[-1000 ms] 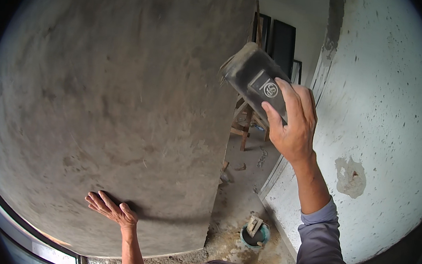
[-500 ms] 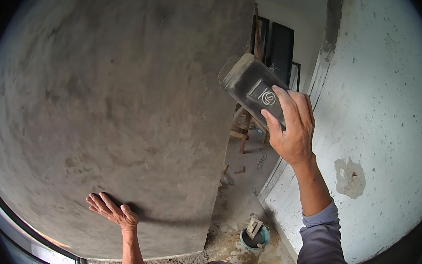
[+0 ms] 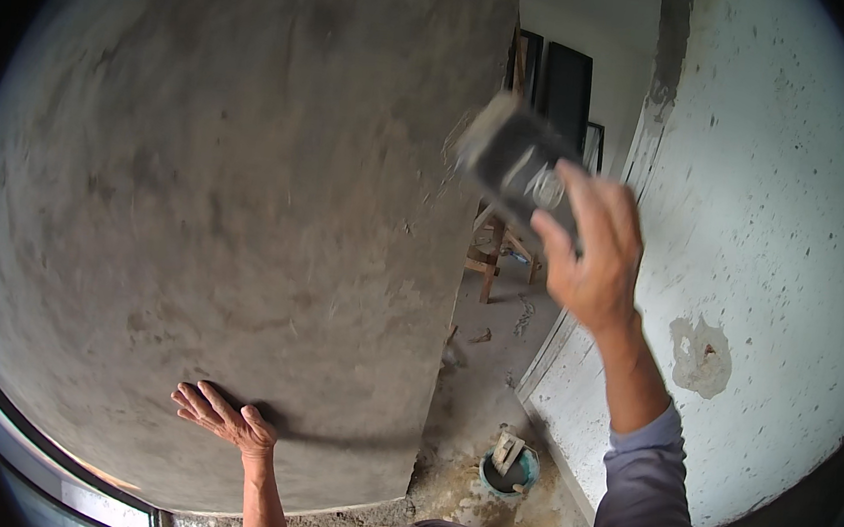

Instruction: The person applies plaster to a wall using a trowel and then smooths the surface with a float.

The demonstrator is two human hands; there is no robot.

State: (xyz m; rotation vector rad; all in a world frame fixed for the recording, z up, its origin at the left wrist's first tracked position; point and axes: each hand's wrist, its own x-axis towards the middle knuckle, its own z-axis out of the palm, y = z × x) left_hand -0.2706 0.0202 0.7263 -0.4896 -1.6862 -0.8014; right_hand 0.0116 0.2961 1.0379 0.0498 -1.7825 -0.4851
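My right hand [image 3: 591, 253], blurred by motion, grips a dark rectangular float [image 3: 511, 166] with a pale worn end and a light emblem on its face. The float is raised and tilted at the right edge of a grey plastered wall [image 3: 195, 214]; whether it touches the surface I cannot tell. Low on that wall, my left hand [image 3: 228, 417] rests with fingers spread and nothing in it, casting a shadow to its right.
A speckled white wall [image 3: 767, 223] stands to my right. Through the gap stand dark panels [image 3: 564, 95] and a wooden trestle [image 3: 489, 264]. Below, a teal bucket [image 3: 532, 471] holding grey mix and a pale tool [image 3: 508, 452] sits on the dirty floor [image 3: 465, 398].
My right hand and the float dipped slightly, then rose and shifted a little right since half a second ago, now blurred. My left hand has stayed in place on the wall.
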